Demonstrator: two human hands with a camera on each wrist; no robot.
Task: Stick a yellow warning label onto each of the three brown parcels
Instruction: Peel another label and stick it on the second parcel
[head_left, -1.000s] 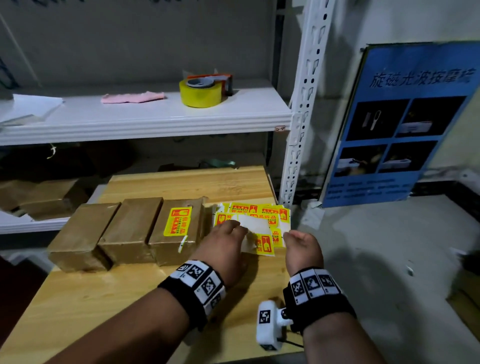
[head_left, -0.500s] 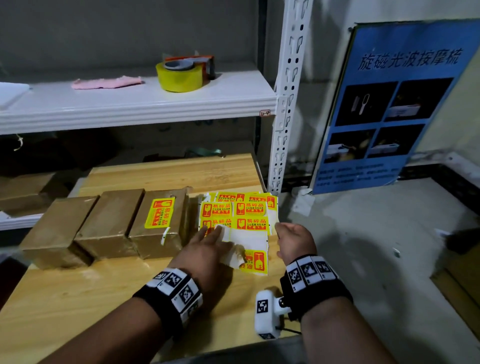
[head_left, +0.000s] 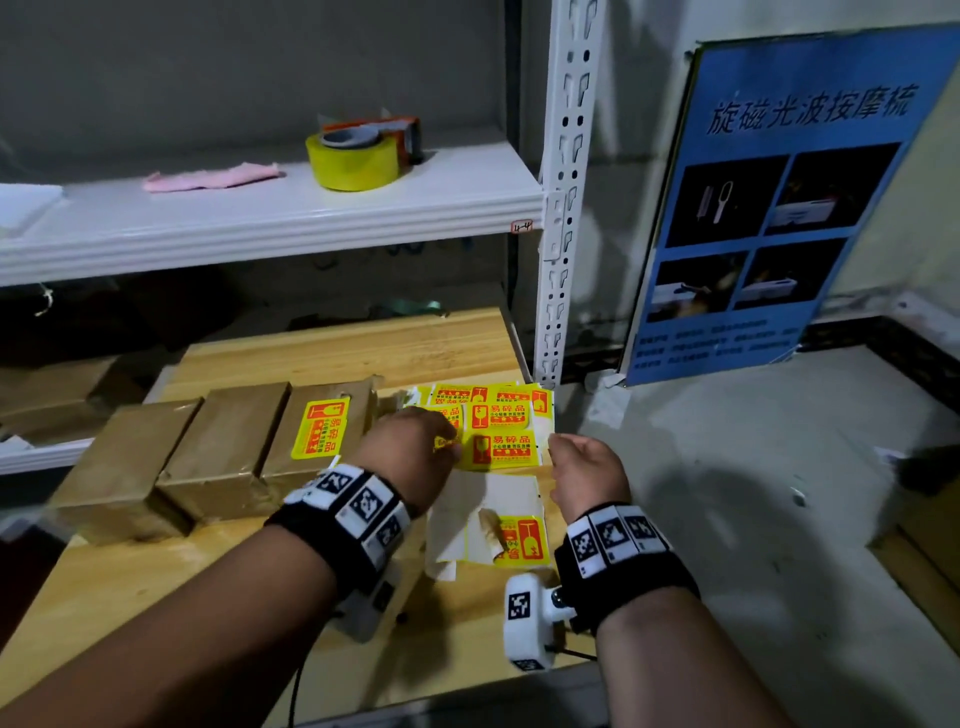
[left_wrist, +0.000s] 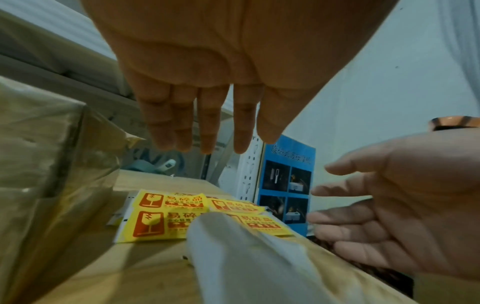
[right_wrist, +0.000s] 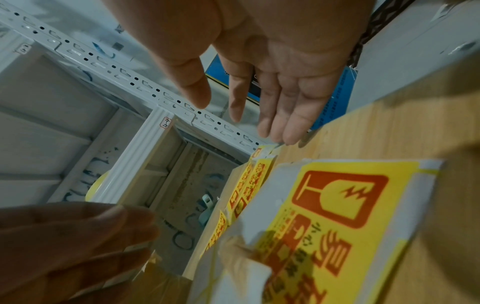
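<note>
Three brown parcels sit in a row at the left of the wooden table (head_left: 156, 597): the left parcel (head_left: 122, 457), the middle parcel (head_left: 223, 441) and the right parcel (head_left: 291, 467). Only the right one carries a yellow warning label (head_left: 319, 428). A stack of yellow label sheets (head_left: 498, 426) (left_wrist: 161, 222) lies just right of them. My left hand (head_left: 415, 447) (left_wrist: 207, 144) hovers over the stack, fingers straight, holding nothing. My right hand (head_left: 576, 457) (right_wrist: 259, 115) is open at the stack's right edge. A mostly peeled sheet (head_left: 488, 525) (right_wrist: 337, 205) lies between my wrists.
A yellow tape roll (head_left: 358, 161) and a pink cloth (head_left: 213, 176) lie on the white shelf above. The shelf upright (head_left: 563, 208) stands at the table's far right corner, with a blue poster (head_left: 779, 208) beyond. More brown boxes (head_left: 52, 389) sit on a low shelf at left.
My left hand dragged the mostly peeled sheet off the stack toward me, let it go, and moved back over the stack. The right hand stayed by the stack's right edge.
</note>
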